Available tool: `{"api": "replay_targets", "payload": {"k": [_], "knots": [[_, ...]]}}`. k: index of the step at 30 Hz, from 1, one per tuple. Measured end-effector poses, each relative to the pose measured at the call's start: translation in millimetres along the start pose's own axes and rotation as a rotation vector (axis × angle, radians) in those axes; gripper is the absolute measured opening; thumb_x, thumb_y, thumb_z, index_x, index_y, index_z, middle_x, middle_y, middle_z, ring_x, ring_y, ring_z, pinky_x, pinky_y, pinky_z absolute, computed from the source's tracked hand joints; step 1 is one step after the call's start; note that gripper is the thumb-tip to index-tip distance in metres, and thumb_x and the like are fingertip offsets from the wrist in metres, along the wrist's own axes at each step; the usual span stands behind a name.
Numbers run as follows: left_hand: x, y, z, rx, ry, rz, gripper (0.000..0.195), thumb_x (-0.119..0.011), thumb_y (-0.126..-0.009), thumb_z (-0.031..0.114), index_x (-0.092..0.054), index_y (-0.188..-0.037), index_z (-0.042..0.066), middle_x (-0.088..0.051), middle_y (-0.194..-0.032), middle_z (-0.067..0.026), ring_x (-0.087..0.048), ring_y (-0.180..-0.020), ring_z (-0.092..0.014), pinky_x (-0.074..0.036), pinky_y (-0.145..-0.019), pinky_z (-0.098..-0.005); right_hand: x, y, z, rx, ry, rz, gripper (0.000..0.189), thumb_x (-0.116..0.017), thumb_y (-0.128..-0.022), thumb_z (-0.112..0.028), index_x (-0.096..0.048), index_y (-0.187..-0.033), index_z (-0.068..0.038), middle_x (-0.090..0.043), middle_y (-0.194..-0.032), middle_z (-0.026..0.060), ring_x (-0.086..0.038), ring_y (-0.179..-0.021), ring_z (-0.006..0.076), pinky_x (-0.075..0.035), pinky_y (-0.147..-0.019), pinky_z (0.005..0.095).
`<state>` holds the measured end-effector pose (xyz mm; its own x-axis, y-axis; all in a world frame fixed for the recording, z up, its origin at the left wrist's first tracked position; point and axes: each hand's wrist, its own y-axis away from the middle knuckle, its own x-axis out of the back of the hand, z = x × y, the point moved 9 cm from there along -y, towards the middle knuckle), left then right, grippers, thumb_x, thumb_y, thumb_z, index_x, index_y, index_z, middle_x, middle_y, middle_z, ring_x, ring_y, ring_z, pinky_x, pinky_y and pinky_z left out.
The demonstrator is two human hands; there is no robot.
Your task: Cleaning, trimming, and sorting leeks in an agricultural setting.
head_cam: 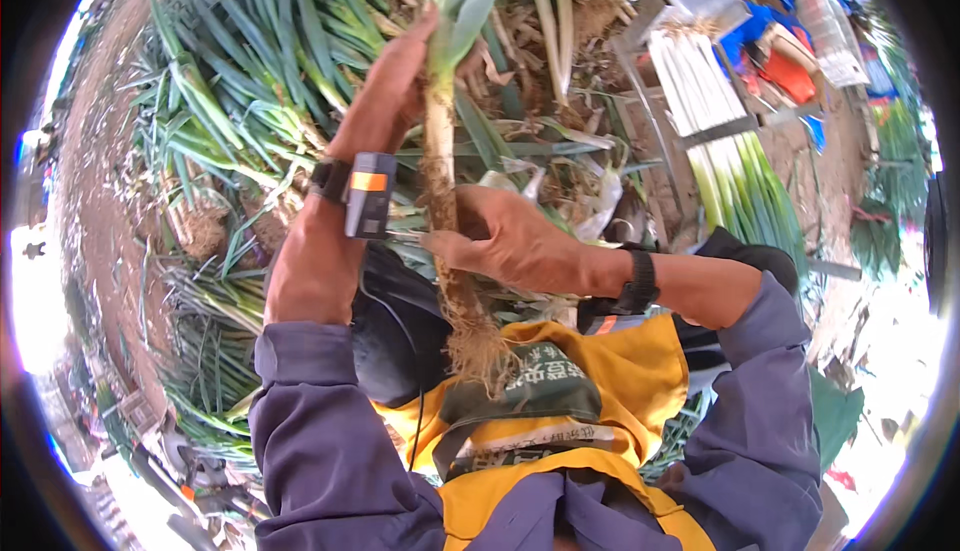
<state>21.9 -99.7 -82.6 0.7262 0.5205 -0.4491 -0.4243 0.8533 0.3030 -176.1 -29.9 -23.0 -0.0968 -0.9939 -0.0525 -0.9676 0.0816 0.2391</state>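
A single Welsh onion (439, 130) stands lengthwise in front of me, its soil-stained stalk ending in a shaggy root tuft (480, 348) over my apron. My left hand (401, 74) grips it high up, where the white shank turns into green leaves. Lower down, my right hand (517, 239) has its thumb and fingers around the dirty part of the stalk. A thin bright sliver shows by the right thumb, too small to identify. Part of the left hand's fingers is hidden behind the stalk.
Unpeeled Welsh onions (255, 48) lie heaped at the left and ahead. Loose peeled skins (592, 198) litter the ground. At the right, a metal rack (720, 130) holds a bundle of clean white onions (694, 78). Beyond it are blue and orange-red items (787, 74). My yellow apron (637, 371) bears writing.
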Motion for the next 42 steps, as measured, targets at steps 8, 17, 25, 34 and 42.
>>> {"api": "replay_targets", "payload": {"k": [8, 17, 25, 34, 42], "knots": [[-10.2, 34.1, 84.6, -0.428, 0.16, 0.005, 0.055, -0.078, -0.096, 0.035, -0.059, -0.133, -0.001, -0.071, -0.114, -0.0148, -0.072, -0.1, -0.023, -0.063, -0.084, -0.0361, 44.8, -10.7, 16.2, 0.162, 0.426, 0.279, 0.04, -0.071, -0.098, -0.028, -0.065, -0.123, 0.003, -0.072, -0.095, 0.0215, -0.073, -0.09, 0.0295, -0.056, -0.079, 0.0407], [16.0, 59.0, 96.3, -0.429, 0.234, -0.078, 0.057, -0.069, -0.102, 0.035, -0.053, -0.141, -0.003, -0.067, -0.122, -0.0131, -0.068, -0.108, -0.023, -0.058, -0.094, -0.0395, 68.9, -110.3, -76.4, 0.608, -0.08, 0.453, 0.038, -0.082, -0.09, -0.017, -0.07, -0.116, 0.008, -0.076, -0.105, 0.0146, -0.071, -0.091, 0.018, -0.058, -0.082, 0.0318], [32.9, 66.2, 102.6, -0.498, 0.19, -0.086, 0.035, -0.071, -0.101, 0.024, -0.064, -0.126, 0.001, -0.071, -0.114, -0.0116, -0.072, -0.101, -0.024, -0.062, -0.086, -0.0386, 62.9, -98.4, -95.2, 0.635, 0.105, 0.289, 0.031, -0.077, -0.097, -0.027, -0.075, -0.111, 0.0, -0.069, -0.077, 0.0011, -0.058, -0.064, 0.0029, -0.045, -0.053, 0.0225], [45.9, 61.9, 102.1, -0.502, 0.041, 0.249, 0.024, -0.065, -0.106, 0.022, -0.064, -0.119, 0.002, -0.069, -0.096, -0.0077, -0.07, -0.081, -0.019, -0.061, -0.071, -0.0368, 44.7, -71.6, -83.2, 0.452, 0.248, 0.281, 0.021, -0.075, -0.098, -0.021, -0.074, -0.108, -0.002, -0.07, -0.084, 0.0004, -0.061, -0.069, 0.0032, -0.049, -0.059, 0.0233], [89.5, 60.6, 128.5, -0.701, 0.201, 0.295, 0.037, -0.081, -0.089, 0.004, -0.061, -0.12, 0.004, -0.069, -0.107, -0.0095, -0.071, -0.09, -0.024, -0.062, -0.076, -0.0374, 47.4, -44.1, 178.5, -0.143, 1.089, -0.189, 0.022, -0.065, -0.09, -0.018, -0.069, -0.099, 0.001, -0.073, -0.094, 0.0233, -0.073, -0.088, 0.0393, -0.059, -0.076, 0.0468]]}}
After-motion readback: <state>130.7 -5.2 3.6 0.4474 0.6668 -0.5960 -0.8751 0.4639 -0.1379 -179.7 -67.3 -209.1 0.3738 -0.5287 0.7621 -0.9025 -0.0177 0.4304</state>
